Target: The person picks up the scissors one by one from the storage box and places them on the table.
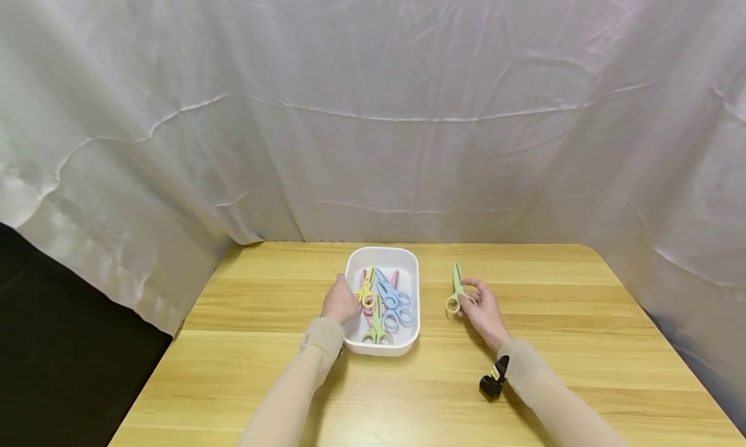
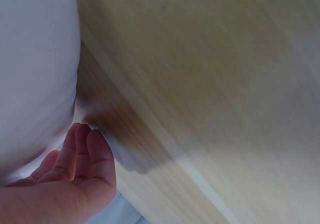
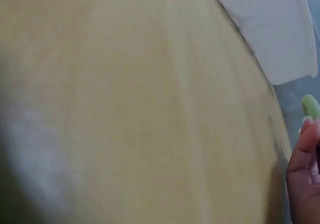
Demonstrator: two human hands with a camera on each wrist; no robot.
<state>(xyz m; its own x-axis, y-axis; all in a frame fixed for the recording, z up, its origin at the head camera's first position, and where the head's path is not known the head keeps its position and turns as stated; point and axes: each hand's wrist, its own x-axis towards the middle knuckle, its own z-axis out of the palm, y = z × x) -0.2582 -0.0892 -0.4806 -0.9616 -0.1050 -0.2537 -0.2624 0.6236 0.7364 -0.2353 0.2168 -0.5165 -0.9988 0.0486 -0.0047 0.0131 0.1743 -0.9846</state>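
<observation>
Pale-green scissors, likely light and stiff, sit pinched in the right grip, toward the worktop's far edge; the handles suit holding best. The left grip clasps the white tray's left rim.

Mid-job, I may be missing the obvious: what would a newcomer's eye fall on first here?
Probably the white tray near the middle of the table, with yellow, blue, green and pink scissors lying jumbled inside it. Next, a lone green pair to the right of the tray, pinched in the right grip. The left grip is at the tray's left side.
</observation>
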